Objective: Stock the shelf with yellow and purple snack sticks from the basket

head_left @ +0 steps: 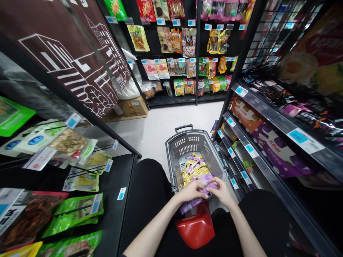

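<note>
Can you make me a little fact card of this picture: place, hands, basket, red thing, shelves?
Place: shop aisle
Left hand: at purple packets, grip unclear
Right hand: close beside it, likewise
Basket: grey, yellow packets inside
Red thing: shiny, below the hands in the picture
Shelves: bagged snacks both sides and ahead

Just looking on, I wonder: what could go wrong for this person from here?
The purple packets at the left hand and right hand might slip and drop outside the basket, since they are at its near end.

Purple packets could get mixed up with the yellow packets lying loosely piled inside.

The right knee seems close to the shelf, so shifting might bump it.
</note>
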A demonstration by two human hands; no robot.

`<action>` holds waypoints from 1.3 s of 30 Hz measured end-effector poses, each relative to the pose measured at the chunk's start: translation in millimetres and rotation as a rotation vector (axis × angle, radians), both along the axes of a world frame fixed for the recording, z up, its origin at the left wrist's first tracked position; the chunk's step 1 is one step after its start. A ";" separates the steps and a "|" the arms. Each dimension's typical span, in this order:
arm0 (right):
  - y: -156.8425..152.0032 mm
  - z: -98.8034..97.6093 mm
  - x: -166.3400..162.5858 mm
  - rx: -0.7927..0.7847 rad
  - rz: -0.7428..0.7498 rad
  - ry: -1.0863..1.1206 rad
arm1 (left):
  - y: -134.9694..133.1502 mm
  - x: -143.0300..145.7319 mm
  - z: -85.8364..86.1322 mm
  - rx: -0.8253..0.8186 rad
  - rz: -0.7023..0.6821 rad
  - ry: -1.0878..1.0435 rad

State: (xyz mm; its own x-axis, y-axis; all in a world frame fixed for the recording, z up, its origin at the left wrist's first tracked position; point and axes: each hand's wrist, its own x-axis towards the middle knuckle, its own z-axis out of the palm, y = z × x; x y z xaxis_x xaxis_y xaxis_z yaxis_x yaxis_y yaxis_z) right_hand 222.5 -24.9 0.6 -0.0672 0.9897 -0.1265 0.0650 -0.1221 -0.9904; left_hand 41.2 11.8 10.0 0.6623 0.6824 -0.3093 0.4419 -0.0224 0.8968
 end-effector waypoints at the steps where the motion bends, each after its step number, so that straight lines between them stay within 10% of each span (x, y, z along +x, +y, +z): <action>1: 0.7 0.2 -2.7 0.007 -0.022 -0.009 | -1.0 2.7 -0.1 -0.051 0.004 -0.040; 9: 11.2 -17.5 26.6 -0.113 -0.259 0.039 | 2.5 -3.2 9.9 -0.665 -0.029 -0.254; 22: 14.0 -19.3 50.9 -0.209 -0.267 0.340 | 7.7 -21.2 14.7 -0.847 -0.077 -0.617; 29: 11.0 -12.4 58.5 -0.238 -0.239 0.514 | 19.8 -18.7 -1.0 -0.708 0.631 -0.674; 39: 14.9 -20.0 55.2 -0.078 -0.386 0.064 | 20.8 -10.0 -3.3 -0.286 0.569 -0.147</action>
State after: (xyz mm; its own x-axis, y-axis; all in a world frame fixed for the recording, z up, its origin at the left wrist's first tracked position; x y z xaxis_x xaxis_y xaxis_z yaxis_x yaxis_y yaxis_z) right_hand 277.7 -10.0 -19.4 0.2975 0.9314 -0.2099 -0.0617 -0.2007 -0.9777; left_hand 31.2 32.6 6.7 0.2712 0.8432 -0.4643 0.1862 0.4273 0.8847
